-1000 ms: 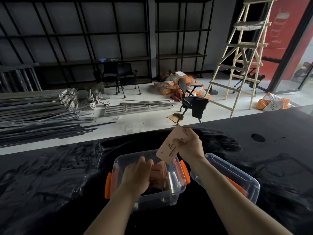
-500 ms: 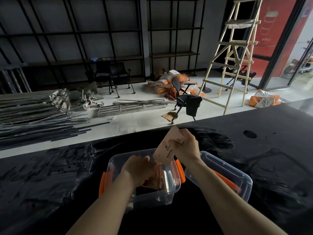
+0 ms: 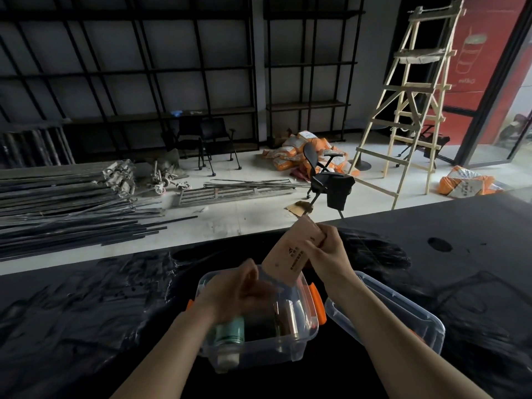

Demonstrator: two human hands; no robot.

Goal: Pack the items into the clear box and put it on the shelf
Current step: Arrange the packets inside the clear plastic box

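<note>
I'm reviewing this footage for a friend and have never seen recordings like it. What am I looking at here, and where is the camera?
There is no machine here: a person wears a wide-angle camera on their head, so you look forward and down along their own bare arms. On the dark counter in front of them stands a clear box with orange latches; beside it, on the right, lies what looks like its lid. A pale green bottle already lies inside. The right hand pinches a brown paper packet, tilted over the box's far rim. The left hand is down in the box, blurred, so I can't tell what it grips. Behind are black shelves and a wooden ladder.
</note>
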